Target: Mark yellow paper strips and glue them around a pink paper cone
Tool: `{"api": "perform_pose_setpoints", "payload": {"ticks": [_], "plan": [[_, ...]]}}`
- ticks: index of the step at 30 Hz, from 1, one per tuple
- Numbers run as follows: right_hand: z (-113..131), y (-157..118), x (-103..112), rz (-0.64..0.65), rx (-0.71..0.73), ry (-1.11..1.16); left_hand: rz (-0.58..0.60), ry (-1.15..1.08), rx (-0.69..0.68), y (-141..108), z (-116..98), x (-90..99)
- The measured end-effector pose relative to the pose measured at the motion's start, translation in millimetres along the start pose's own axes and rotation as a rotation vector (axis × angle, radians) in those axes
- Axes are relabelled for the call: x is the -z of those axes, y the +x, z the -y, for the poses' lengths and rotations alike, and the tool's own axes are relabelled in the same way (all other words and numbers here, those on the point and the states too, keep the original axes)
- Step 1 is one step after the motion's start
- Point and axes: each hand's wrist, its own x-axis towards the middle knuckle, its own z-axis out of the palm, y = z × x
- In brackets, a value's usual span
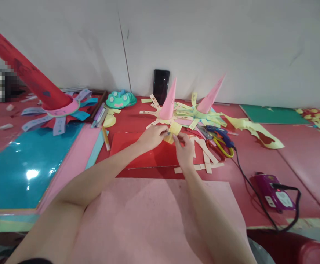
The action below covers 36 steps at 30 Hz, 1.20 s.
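Note:
Between my two hands is a small piece of yellow paper (173, 129), over a red sheet (146, 154). My left hand (155, 137) pinches its left side with closed fingers. On the other side, the fingers of my right hand (184, 148) close on its right edge. Just behind them stands a pink paper cone (168, 102) with pale printed strips spread around its base. A second pink cone (211, 96) leans to the right beside it, also ringed with strips. Loose cream paper strips (206, 152) lie to the right of my right hand.
Scissors with yellow handles (226, 147) and a blue glue gun (222, 135) lie at right, its cord near a purple power box (272, 192). A phone (160, 85) leans on the wall. A red paper cone (36, 73) rises at left. Pink paper (149, 212) lies in front.

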Motion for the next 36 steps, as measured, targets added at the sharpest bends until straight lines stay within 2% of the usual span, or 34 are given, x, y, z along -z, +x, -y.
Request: {"api": "perform_pose_setpoints", "payload": {"ticks": [3, 11, 20, 25, 30, 36], "plan": [[0.9, 3.9, 1.2, 0.015, -0.033, 0.025, -0.001, -0.025, -0.004, 0.4, 0.6, 2.0], [-15.7, 9.4, 1.4, 0.054, -0.084, 0.132, 0.003, -0.085, 0.001, 0.1, 2.6, -5.5], [-12.0, 8.2, -0.8, 0.068, -0.119, 0.118, 0.015, -0.051, 0.030, 0.0, 4.2, -3.8], [-14.9, 11.1, -1.1, 0.143, -0.187, 0.150, 0.024, -0.035, 0.042, -0.5, 5.5, -5.1], [-17.2, 10.3, 0.3, 0.138, -0.222, 0.155, 0.014, -0.006, 0.052, -1.7, 3.2, -4.7], [-19.7, 8.5, 1.6, 0.097, -0.169, 0.175, -0.004, 0.044, 0.044, -4.6, -1.4, -9.5]]}}
